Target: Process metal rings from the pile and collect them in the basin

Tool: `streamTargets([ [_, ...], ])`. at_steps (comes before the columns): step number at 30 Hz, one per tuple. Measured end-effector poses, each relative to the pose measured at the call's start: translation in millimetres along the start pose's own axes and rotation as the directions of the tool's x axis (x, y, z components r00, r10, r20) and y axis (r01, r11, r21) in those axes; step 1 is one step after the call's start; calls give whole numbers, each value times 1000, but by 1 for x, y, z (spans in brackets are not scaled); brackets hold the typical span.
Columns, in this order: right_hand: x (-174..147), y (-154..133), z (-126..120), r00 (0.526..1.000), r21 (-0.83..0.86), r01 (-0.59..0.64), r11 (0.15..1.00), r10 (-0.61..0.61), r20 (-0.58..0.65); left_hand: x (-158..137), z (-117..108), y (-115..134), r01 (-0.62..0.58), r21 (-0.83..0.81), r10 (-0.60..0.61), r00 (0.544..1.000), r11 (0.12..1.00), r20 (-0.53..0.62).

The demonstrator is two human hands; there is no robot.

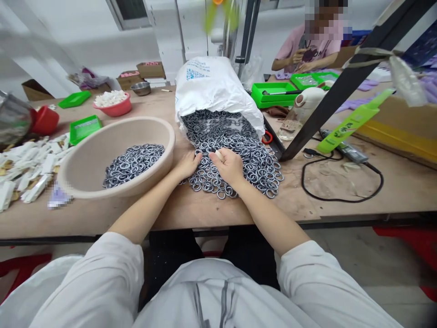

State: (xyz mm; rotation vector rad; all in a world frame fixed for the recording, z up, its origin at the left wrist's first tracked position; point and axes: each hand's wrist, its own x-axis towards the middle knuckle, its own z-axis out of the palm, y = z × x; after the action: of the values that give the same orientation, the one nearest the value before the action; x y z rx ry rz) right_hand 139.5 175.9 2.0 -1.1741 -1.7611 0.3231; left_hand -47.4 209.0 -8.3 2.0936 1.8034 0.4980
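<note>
Many metal rings (261, 171) lay at the sack's (213, 89) mouth; right hand (232, 167) curled round pale object (219, 156), mostly hidden; left hand (189, 165) half-curled, couldn't tell if holding anything

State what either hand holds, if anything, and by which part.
Right hand: a small pale object, gripped part unclear. Left hand: cannot tell.

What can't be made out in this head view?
All in the head view:
- Pale object in the right hand: partly hidden by that hand.
- Whether the left hand holds any rings: hidden by its own fingers.
- Inside back of the white sack: hidden by its top.
- Yellow-green thing: blurred, cut off by the top edge.
</note>
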Motion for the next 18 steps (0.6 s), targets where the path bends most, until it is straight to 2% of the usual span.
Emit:
streamTargets([
  [3, 0, 0, 0, 1000, 18, -29, 999, 29, 4, -28, -1, 5, -83, -135, 88, 996, 987, 31],
  [6, 1, 0, -1, 998, 41, -55, 998, 55, 3, -52, -10, 0, -62, -188, 58, 998, 980, -27],
  [9, 2, 1, -1, 998, 61, -67, 996, 68, -7, -75, -21, -12, -24, -68, 20, 998, 997, -51],
  [13, 2, 2, 0, 997, 63, -73, 995, 73, 4, -104, -26, -21, -1, 159, -9, 998, 987, 60],
  [15, 1, 1, 0, 997, 62, -77, 995, 77, 13, -116, -24, -20, -24, 197, 11, 998, 980, 67],
  [18, 0, 0, 0, 997, 72, -71, 995, 70, 17, -123, -23, -15, -45, 181, 44, 999, 982, 10],
])
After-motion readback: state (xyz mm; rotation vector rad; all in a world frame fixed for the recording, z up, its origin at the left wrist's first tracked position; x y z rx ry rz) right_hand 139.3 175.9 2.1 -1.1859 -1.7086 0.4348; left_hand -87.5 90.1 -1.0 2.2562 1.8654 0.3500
